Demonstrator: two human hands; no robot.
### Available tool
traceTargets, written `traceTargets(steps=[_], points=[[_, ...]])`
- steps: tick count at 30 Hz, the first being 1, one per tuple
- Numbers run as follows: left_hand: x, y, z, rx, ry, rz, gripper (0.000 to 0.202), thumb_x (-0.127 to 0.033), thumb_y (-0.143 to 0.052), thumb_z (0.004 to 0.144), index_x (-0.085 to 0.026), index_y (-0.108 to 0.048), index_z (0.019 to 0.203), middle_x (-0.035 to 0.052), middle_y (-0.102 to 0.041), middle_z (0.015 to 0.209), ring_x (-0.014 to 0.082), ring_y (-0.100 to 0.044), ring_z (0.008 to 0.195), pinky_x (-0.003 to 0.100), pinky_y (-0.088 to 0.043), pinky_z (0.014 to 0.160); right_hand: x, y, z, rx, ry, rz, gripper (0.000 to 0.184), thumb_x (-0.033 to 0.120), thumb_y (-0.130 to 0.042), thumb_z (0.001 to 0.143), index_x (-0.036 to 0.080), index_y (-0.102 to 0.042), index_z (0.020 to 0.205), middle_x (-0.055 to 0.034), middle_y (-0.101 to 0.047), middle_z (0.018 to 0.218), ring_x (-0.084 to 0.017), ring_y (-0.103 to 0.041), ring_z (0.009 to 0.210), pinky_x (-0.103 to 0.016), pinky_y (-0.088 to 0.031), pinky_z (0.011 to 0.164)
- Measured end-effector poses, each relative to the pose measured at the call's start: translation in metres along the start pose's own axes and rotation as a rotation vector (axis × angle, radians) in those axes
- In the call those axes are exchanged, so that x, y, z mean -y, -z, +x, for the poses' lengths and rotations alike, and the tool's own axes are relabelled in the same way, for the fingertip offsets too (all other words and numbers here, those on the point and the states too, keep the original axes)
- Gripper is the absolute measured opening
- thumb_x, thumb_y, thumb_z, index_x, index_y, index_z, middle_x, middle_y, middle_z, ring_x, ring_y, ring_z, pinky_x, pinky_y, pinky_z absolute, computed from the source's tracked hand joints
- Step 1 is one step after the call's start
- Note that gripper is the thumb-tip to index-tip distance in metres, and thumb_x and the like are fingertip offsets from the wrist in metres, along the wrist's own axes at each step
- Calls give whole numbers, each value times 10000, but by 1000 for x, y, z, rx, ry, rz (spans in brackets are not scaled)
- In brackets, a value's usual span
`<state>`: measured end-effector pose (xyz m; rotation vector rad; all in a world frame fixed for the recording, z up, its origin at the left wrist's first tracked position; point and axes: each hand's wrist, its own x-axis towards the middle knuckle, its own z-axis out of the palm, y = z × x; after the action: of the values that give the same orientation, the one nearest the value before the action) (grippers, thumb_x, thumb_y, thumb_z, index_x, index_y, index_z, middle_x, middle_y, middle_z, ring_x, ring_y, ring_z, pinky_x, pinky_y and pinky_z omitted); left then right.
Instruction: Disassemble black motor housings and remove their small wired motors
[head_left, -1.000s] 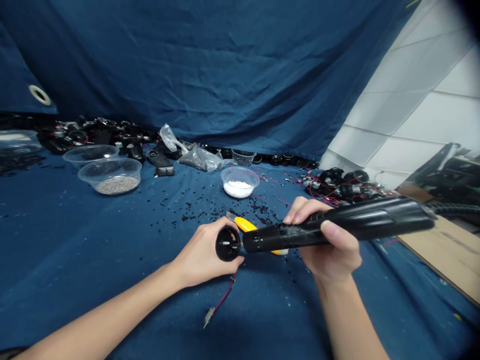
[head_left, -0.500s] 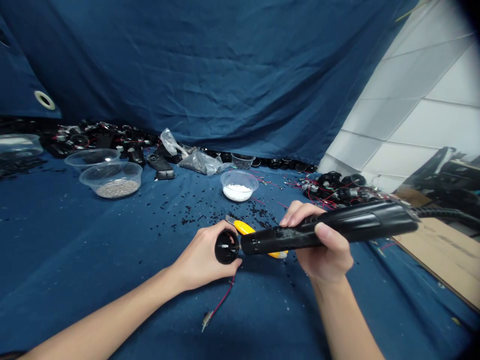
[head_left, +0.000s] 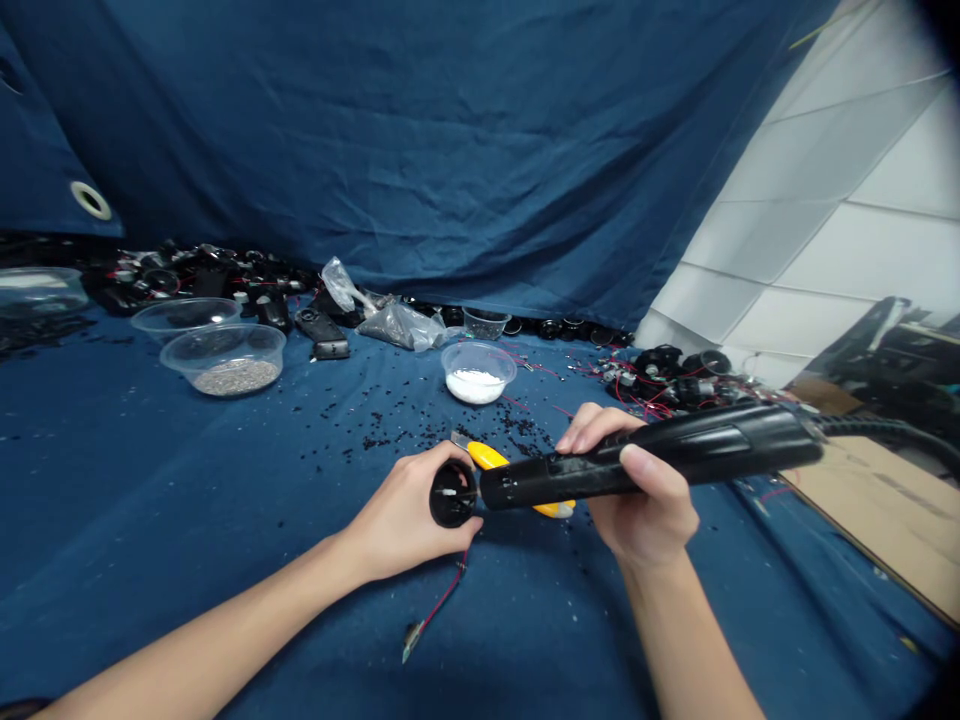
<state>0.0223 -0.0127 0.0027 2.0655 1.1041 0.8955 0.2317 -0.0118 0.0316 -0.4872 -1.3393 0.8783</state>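
My left hand (head_left: 401,515) is closed around a small round black plastic housing (head_left: 452,497), its open side facing me and to the right. A pale part shows inside it. From below the housing hangs a red wire (head_left: 441,600) with a small metal part (head_left: 410,640) at its end. My right hand (head_left: 645,495) grips a black electric screwdriver (head_left: 712,445), held nearly level and pointing left. Its tip is at the housing's right side; whether the bit touches a screw I cannot tell. Behind the screwdriver lies a yellow utility knife (head_left: 487,456) on the blue cloth.
A clear bowl of white bits (head_left: 478,385) stands ahead, with small black pieces (head_left: 390,425) scattered around. Left are a bowl of greyish small parts (head_left: 232,375) and another clear bowl (head_left: 184,315). Wired black parts (head_left: 686,375) lie right, near a cardboard sheet (head_left: 892,510).
The screwdriver and my right hand have shifted slightly left, its tip a little closer to the housing. My left hand and the housing have stayed in place.
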Motion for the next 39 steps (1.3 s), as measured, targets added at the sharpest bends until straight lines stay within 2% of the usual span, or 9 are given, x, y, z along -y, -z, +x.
traceTargets(steps=[15,39], points=[[5,-1,-1,-9,-21,7,328,-150,-703,663,-200,-567,957,-33,-652,854,143,-614,740,252,-463,702,-1,0,0,27,13,16,181,314,-599,746,174,-712,719,-47,-634,687,-169,-550,691,-282,-412,634],[4,-2,2,-12,-26,10,336,-138,-705,655,-200,-571,957,-33,-653,856,144,-614,739,250,-461,696,-1,0,0,26,13,3,177,312,-600,732,181,-717,707,-41,-642,675,-164,-547,668,-277,-413,624]])
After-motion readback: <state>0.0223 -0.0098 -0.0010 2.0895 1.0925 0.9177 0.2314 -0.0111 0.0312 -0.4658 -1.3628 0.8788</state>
